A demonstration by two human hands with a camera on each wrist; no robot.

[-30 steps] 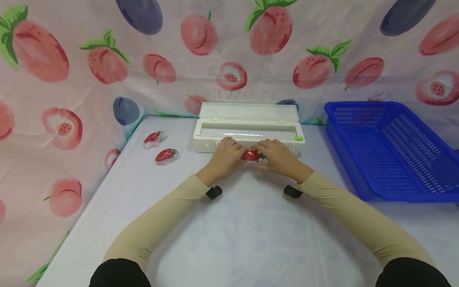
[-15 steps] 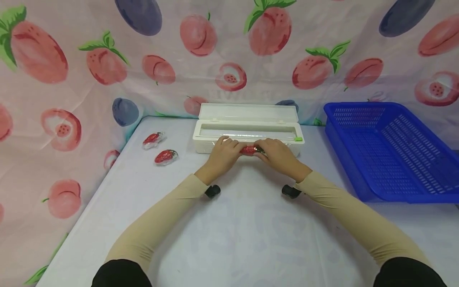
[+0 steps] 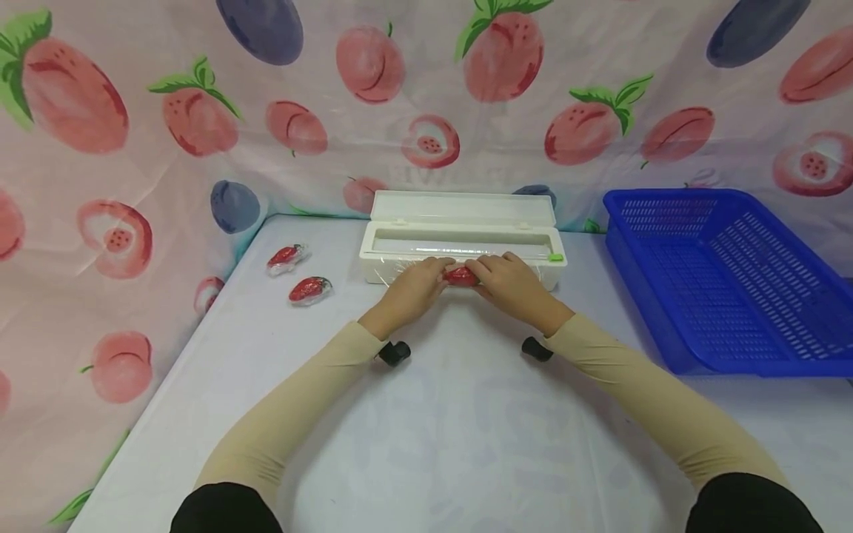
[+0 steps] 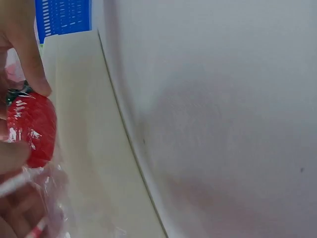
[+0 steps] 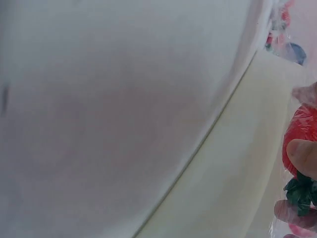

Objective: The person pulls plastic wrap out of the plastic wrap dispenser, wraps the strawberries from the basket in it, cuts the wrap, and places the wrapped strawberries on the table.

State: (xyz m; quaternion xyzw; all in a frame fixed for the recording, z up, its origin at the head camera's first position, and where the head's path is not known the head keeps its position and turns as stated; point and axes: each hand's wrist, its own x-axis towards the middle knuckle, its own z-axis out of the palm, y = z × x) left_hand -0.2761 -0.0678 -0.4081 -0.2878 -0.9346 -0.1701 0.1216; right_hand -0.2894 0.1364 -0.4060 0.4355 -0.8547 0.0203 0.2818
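A red strawberry (image 3: 461, 277) with green leaves is held up in front of the white cling film dispenser (image 3: 377, 271). Clear film (image 4: 52, 198) clings around it in the left wrist view. My left hand (image 3: 415, 287) pinches it from the left, and my right hand (image 3: 512, 287) grips it from the right. In the right wrist view a thumb (image 5: 303, 156) presses on the red side, with the leaves (image 5: 299, 193) below it. From the head view the leaves are hidden by the right fingers. The dispenser's lid (image 3: 463, 209) is raised.
Two film-wrapped strawberries lie on the table at left, one farther back (image 3: 285, 256) and one nearer (image 3: 309, 289). At right stands a blue perforated basket (image 3: 686, 348). A fruit-print cloth (image 3: 493, 166) hangs behind the dispenser.
Both hands have drawn slightly closer together around the strawberry, which has risen slightly and turned. Its leaves, visible earlier at the right, are now covered in the head view.
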